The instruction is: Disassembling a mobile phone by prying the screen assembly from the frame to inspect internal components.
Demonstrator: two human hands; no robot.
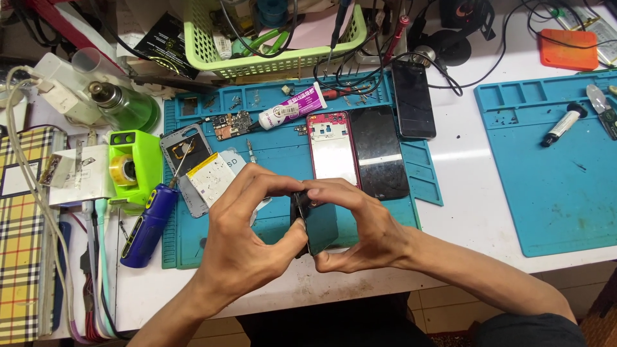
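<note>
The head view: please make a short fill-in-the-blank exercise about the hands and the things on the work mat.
1. Both hands hold one dark flat ____.
2. The screwdriver has a ____ handle.
3. The tape dispenser is bright ____.
4. The glue tube lies on the ____ mat.

Missing words: panel; blue; green; blue

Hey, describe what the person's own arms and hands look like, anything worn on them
Both forearms are bare: no sleeves, gloves, watch or bracelets show. The left hand and right hand carry no visible rings. The arms are slender, with short fingernails. A dark garment shows only near the right elbow at the frame's bottom edge.
</note>
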